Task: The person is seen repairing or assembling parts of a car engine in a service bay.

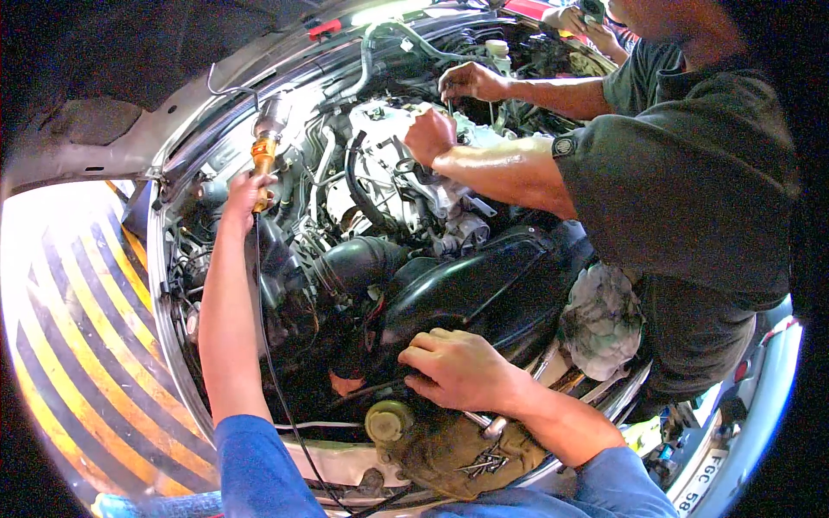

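My left hand [246, 197] is wrapped around the orange handle of a work light [263, 154]. The lamp's bright head points away from me over the engine [371, 164], and its black cord [275, 367] runs down past my forearm. My right hand [462, 369] rests at the near edge of a shiny black plastic housing [471, 285], fingers loosely bent and apart, with nothing visible in them. Just below it, a brown cloth [432, 462] carries several loose bolts [488, 462] and a metal tool with a rounded end [494, 427]. A yellowish round cap [389, 423] sits beside the cloth.
A co-worker in a dark shirt [673, 190] leans in from the right, both hands [432, 136] over the far engine. Another person's hands [596, 30] show behind. A crumpled grey rag [603, 319] lies near the right edge. The raised hood [86, 129] hangs at the upper left.
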`<state>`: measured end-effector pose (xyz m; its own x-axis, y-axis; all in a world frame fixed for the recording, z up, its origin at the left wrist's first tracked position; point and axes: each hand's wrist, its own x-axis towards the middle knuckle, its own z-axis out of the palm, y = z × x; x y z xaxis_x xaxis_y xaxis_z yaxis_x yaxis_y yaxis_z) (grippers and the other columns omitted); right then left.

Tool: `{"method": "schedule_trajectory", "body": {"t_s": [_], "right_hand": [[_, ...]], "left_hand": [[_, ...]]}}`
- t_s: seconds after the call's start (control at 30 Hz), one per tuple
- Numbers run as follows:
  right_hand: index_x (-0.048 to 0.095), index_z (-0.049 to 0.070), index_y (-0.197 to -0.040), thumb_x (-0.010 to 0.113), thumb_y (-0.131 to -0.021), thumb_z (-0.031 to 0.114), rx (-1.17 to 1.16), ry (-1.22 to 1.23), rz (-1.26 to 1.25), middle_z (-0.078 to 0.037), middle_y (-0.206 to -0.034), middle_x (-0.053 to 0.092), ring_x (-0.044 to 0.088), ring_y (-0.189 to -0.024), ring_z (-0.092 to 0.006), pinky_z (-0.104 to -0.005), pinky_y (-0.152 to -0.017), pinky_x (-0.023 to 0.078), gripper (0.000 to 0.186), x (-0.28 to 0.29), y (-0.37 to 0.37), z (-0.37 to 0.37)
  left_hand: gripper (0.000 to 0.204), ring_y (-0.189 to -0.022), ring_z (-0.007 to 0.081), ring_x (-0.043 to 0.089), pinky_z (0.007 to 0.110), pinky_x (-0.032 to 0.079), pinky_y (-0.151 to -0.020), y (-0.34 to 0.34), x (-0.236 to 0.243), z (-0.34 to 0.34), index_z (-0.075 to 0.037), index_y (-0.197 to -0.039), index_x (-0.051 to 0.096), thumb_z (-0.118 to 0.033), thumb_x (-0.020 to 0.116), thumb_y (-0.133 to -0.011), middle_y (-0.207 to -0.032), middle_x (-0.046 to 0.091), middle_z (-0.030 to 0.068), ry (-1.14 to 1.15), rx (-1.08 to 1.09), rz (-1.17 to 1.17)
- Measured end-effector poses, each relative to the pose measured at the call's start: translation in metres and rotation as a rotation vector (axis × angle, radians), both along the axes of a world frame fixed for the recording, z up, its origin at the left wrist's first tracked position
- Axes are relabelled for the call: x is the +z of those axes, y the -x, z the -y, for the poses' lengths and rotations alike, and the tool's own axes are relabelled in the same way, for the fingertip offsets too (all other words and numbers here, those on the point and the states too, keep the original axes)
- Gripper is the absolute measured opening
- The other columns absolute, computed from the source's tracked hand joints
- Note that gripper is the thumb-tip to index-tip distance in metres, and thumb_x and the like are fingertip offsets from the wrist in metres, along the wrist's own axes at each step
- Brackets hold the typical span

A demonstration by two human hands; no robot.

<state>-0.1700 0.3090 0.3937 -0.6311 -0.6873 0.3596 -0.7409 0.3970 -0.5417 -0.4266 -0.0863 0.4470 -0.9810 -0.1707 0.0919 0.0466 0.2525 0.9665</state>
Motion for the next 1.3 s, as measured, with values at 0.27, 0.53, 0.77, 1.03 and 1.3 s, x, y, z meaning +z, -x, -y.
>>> {"method": "schedule_trajectory", "body": {"t_s": [0.27,0.53,0.77,1.03,1.3], "right_hand": [[0.061,0.006,-0.097,0.067,-0.083,0.024,0.012,-0.044,-0.009,-0.011,-0.092,0.060,0.062,-0.087,-0.0306,-0.0414,-0.074,0.052,0.023,-0.005,0.000,-0.003],[0.061,0.006,-0.101,0.067,-0.085,0.024,0.029,-0.060,0.002,-0.011,-0.092,0.060,0.062,-0.088,-0.0302,-0.0405,-0.076,0.051,0.025,-0.003,0.000,0.000],[0.060,0.007,-0.092,0.065,-0.084,0.026,0.005,-0.048,-0.026,-0.011,-0.092,0.061,0.063,-0.089,-0.0312,-0.0424,-0.074,0.053,0.021,-0.005,-0.003,-0.001],[0.063,0.006,-0.101,0.066,-0.085,0.024,-0.004,-0.095,0.065,-0.011,-0.094,0.060,0.062,-0.092,-0.0304,-0.0420,-0.079,0.051,0.024,-0.003,-0.004,-0.003],[0.060,0.005,-0.092,0.065,-0.084,0.024,0.013,-0.049,0.004,-0.013,-0.092,0.061,0.064,-0.089,-0.0325,-0.0438,-0.076,0.053,0.021,-0.003,0.000,-0.004]], "left_hand": [[0.024,-0.066,0.0184,0.063,0.032,0.055,-0.055,0.002,-0.001,-0.003,-0.004,-0.105,0.056,-0.022,0.062,-0.090,-0.094,0.068,0.0104,-0.059,0.003,0.053],[0.060,-0.120,0.0331,0.057,0.040,0.042,-0.102,-0.021,0.022,0.039,0.002,-0.135,0.051,-0.033,0.066,-0.089,-0.130,0.059,0.0236,0.771,0.338,-0.258],[0.059,-0.122,0.0397,0.053,0.045,0.042,-0.102,-0.114,0.061,0.099,-0.003,-0.136,0.048,-0.031,0.065,-0.086,-0.131,0.056,0.0224,1.293,0.556,-0.189],[0.080,-0.133,0.0414,0.042,0.050,0.027,-0.114,-0.228,-0.008,0.210,-0.006,-0.146,0.039,-0.053,0.062,-0.085,-0.144,0.045,0.0251,1.377,0.726,0.487],[0.051,-0.112,0.0436,0.057,0.047,0.045,-0.094,-0.229,-0.014,0.207,-0.003,-0.121,0.052,-0.026,0.070,-0.079,-0.115,0.061,0.0263,1.138,0.645,0.201]]}}
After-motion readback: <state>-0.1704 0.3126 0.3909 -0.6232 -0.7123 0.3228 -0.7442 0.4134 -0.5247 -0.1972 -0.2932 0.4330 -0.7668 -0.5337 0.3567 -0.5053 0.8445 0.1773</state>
